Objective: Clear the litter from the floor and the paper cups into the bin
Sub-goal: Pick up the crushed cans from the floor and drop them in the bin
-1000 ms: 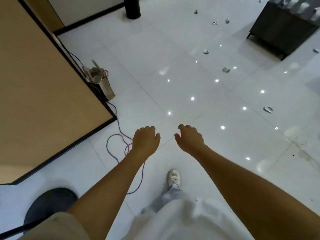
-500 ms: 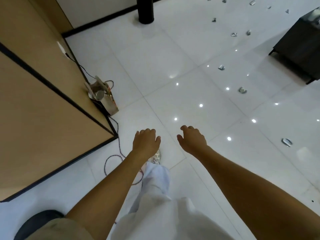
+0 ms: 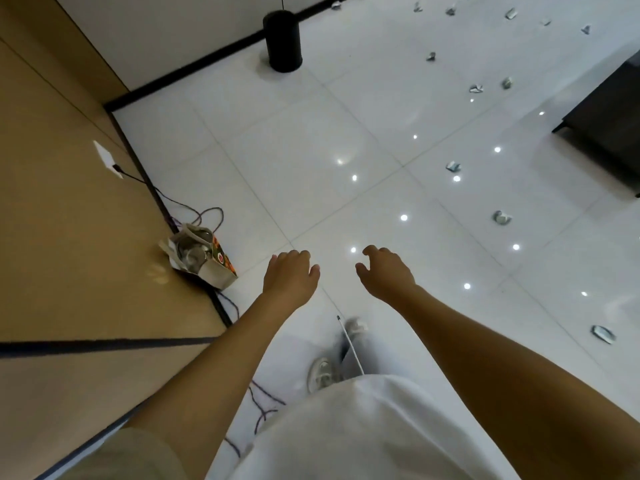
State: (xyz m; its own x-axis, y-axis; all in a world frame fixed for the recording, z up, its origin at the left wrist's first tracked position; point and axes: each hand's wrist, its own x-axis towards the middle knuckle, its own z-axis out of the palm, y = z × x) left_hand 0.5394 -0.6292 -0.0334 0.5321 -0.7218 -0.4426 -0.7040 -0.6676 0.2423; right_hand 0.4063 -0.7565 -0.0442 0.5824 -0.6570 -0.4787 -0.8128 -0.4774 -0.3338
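Several crumpled silvery litter pieces lie scattered on the white tiled floor, the nearest litter piece [image 3: 603,333] at the right, another litter piece [image 3: 501,217] further on, and one more litter piece [image 3: 453,166] beyond that. A black cylindrical bin [image 3: 283,41] stands by the far wall. My left hand [image 3: 290,277] and my right hand [image 3: 386,273] hover in front of me above the floor, fingers loosely curled, holding nothing. No paper cups are in view.
A paper bag [image 3: 201,256] stuffed with scrap leans against the tan wall panel [image 3: 69,237] at the left, with a purple cable [image 3: 207,211] trailing past it. A dark low table [image 3: 609,126] stands at the right. My feet [image 3: 323,374] are below.
I have walked forward: the bin, bag and litter have all drifted nearer and lower in view. Both hands stay out in front, holding nothing.
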